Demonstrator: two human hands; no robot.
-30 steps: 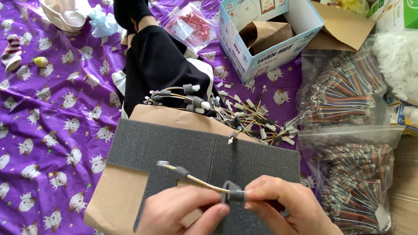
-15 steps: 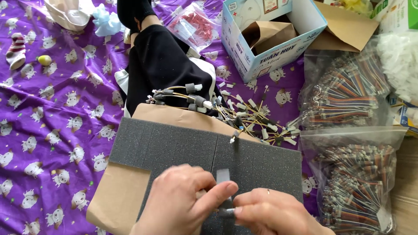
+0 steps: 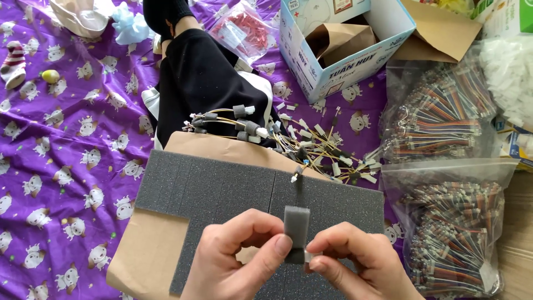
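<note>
Hands: left hand [image 3: 236,258] and right hand [image 3: 355,264] meet at the bottom edge, fingertips pinched together on a small grey foam block [image 3: 296,229] held upright.
Beneath: grey foam sheet [image 3: 222,186] lying on brown cardboard [image 3: 147,255].
Beyond: a pile of foam-capped wires [image 3: 277,136] on the purple cloth [image 3: 61,166].

Floor w/ purple cartoon-print sheet [image 3: 66,166] spread over most of it, up & to the left of the grip; bare wood floor [image 3: 519,222] shows at far right. Even daylight, soft shadows, no walls, windows or furniture in view.
</note>
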